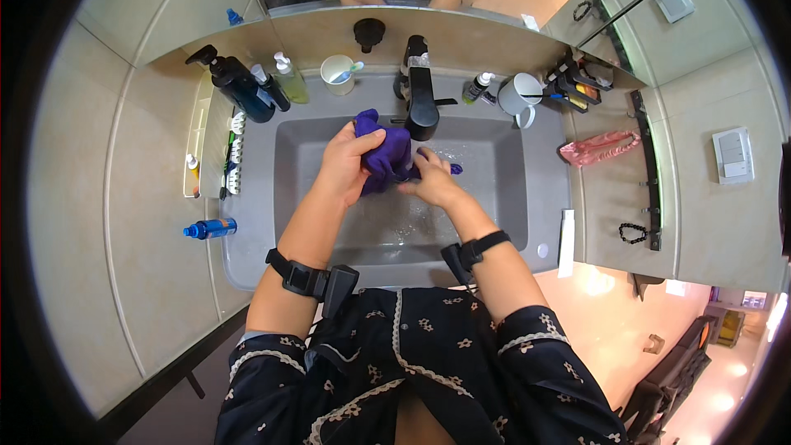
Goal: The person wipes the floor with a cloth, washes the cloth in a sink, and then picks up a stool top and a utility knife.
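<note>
My left hand point(347, 164) grips a bunched purple cloth point(389, 151) over the grey sink basin point(371, 222), thumb on top. Close by on the right, my right hand point(435, 179) has its fingers bent at the cloth's lower right side. Bits of purple show past those fingers, but whether they pinch the fabric is hidden. Just above both hands is the spout of a black faucet point(422, 105). Water drops and a wet sheen mark the basin floor.
Along the back ledge stand a dark pump bottle point(241, 89), a cup point(337, 74) with a toothbrush, a small bottle point(477, 88) and a white mug point(520, 94). A blue bottle point(211, 228) lies at left, a white tube point(566, 244) at right. A pink headband point(599, 148) hangs from the wall.
</note>
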